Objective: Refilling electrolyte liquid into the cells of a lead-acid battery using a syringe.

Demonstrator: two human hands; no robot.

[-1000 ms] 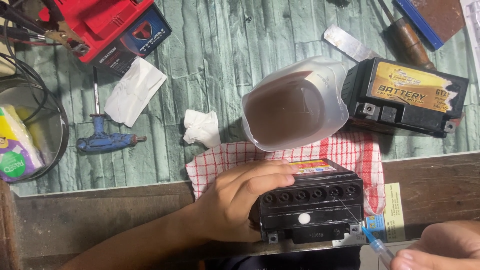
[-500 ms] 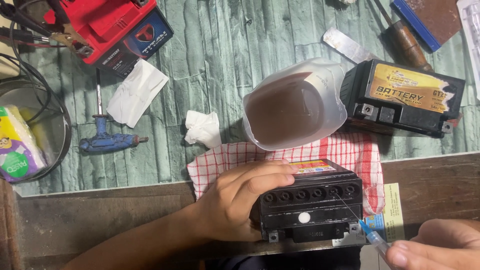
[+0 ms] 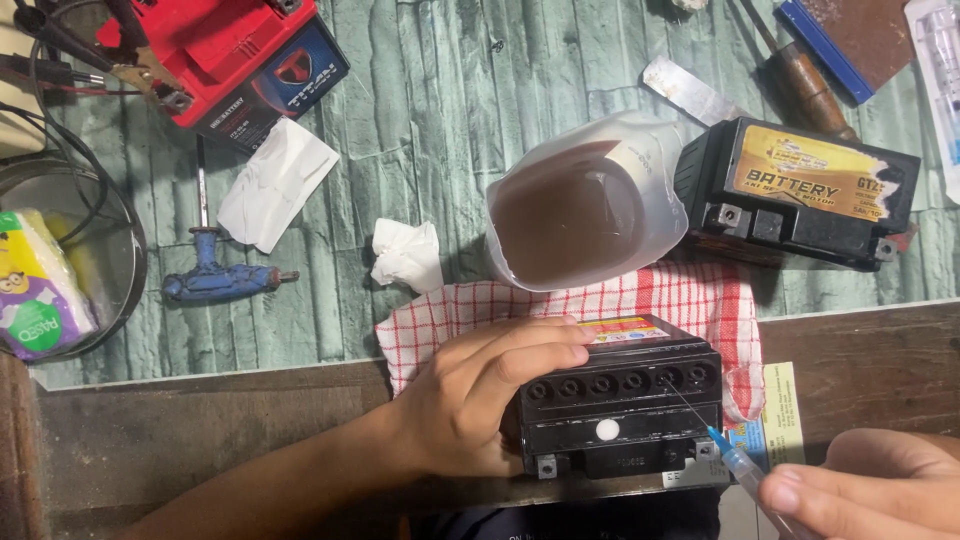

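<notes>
Workbench: fingers (image 3: 520, 350) around black battery (image 3: 620, 400).

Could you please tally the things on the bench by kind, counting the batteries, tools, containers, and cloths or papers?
Batteries: 3 (black battery under left hand, black-and-yellow battery, red battery)
Tools: 3 (syringe in right hand, blue T-handle driver, wooden-handled tool)
Containers: 1 (cut plastic jug)
Cloths and papers: 3 (red checked cloth, crumpled tissue, white paper)
Total: 10

I see even, soft overhead light, faint shadows, mild glare on the cut white plastic jug (image 3: 590, 205), sharp focus throughout.
</notes>
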